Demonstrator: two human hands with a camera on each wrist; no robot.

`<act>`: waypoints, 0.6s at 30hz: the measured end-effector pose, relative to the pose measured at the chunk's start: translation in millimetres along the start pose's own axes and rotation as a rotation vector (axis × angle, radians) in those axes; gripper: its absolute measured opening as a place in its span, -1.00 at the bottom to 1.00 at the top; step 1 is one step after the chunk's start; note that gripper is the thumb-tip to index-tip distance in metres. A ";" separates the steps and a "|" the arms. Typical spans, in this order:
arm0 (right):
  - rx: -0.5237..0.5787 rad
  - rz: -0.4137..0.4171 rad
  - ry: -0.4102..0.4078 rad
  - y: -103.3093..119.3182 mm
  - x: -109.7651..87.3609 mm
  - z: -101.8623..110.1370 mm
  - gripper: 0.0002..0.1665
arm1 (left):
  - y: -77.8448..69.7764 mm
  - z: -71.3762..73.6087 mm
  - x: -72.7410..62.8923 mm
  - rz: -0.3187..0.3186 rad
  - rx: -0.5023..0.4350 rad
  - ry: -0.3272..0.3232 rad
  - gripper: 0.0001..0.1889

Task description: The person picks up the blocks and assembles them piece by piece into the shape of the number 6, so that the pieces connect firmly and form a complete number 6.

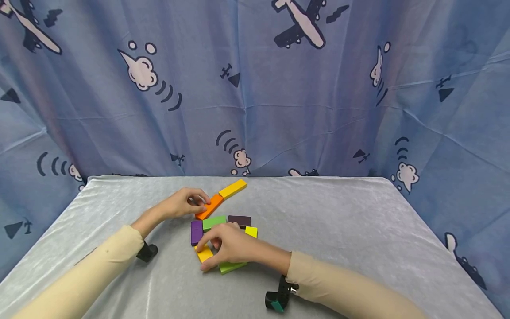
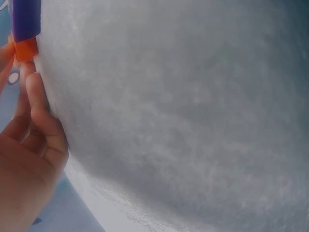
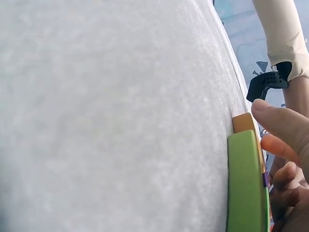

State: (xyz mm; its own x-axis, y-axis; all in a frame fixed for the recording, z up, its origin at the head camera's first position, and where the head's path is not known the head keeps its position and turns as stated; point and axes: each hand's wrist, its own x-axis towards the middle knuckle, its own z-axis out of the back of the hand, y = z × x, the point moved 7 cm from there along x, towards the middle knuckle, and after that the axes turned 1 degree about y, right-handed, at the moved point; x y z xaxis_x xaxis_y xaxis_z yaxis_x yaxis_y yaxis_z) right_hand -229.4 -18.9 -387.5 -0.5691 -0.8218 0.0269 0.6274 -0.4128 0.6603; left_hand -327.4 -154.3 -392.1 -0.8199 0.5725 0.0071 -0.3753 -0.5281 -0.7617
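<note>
My left hand (image 1: 183,203) pinches an orange block (image 1: 211,207) lying slantwise on the table, its far end meeting a long yellow block (image 1: 233,189). Nearer to me several blocks form a ring: purple (image 1: 197,232), green (image 1: 214,222), dark brown (image 1: 240,220), bright yellow (image 1: 251,231), lime green (image 1: 232,267) and amber (image 1: 204,254). With thumb and index finger my right hand (image 1: 235,245) grips the amber block at the ring's front left. That hand hides the ring's middle. In the left wrist view, fingers reach to the orange block (image 2: 26,50) beside the purple one (image 2: 26,19).
A pale grey velvety cloth (image 1: 338,230) covers the table. Behind it hangs a blue curtain (image 1: 207,88) printed with planes and clouds. Black wrist cameras hang below both sleeves, the right one (image 1: 277,297) close over the cloth.
</note>
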 end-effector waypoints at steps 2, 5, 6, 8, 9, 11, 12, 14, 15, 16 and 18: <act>0.004 -0.002 0.002 -0.1 0.3 -0.1 -0.63 | 0.8 0.2 0.3 0.008 0.004 -0.001 -0.83; 0.008 0.001 0.001 -0.5 0.5 0.0 -0.64 | 0.8 0.5 0.2 0.003 0.000 0.004 -0.83; 0.013 0.003 0.001 -0.6 0.4 0.1 -0.65 | 1.4 0.7 0.0 0.007 0.001 0.003 -0.83; 0.021 0.007 -0.001 -0.9 0.4 0.5 -0.65 | 1.2 1.1 -0.5 0.003 -0.002 0.005 -0.83; 0.023 0.008 -0.002 -1.2 0.6 0.5 -0.65 | 0.9 1.1 -0.6 -0.001 -0.003 0.007 -0.84; 0.030 0.008 -0.001 -1.2 0.5 0.7 -0.66 | 1.4 1.1 -0.5 -0.004 -0.004 0.008 -0.84; 0.032 0.007 -0.001 -1.1 0.6 0.6 -0.66 | 1.4 1.0 -0.5 -0.005 -0.005 0.009 -0.83; 0.028 0.006 -0.001 -0.7 0.7 0.2 -0.65 | 0.9 0.8 -0.8 -0.004 -0.006 0.009 -0.83; 0.026 0.005 -0.001 -0.5 0.9 -0.2 -0.65 | 0.9 0.6 -0.7 -0.003 -0.007 0.009 -0.82; 0.027 0.005 0.000 0.0 1.0 -0.5 -0.65 | 1.2 0.4 -0.5 -0.002 -0.009 0.010 -0.82; 0.018 0.008 0.002 0.4 1.7 -1.6 -0.65 | 0.5 -0.1 -0.4 -0.007 -0.007 0.010 -0.82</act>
State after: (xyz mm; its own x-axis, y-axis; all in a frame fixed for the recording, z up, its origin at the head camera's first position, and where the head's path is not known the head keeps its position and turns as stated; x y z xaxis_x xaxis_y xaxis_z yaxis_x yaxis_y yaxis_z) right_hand -229.3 -21.1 -388.4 -0.5631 -0.8258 0.0302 0.6222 -0.3996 0.6731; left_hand -327.3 -154.8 -392.5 -0.8131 0.5821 0.0062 -0.3778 -0.5195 -0.7664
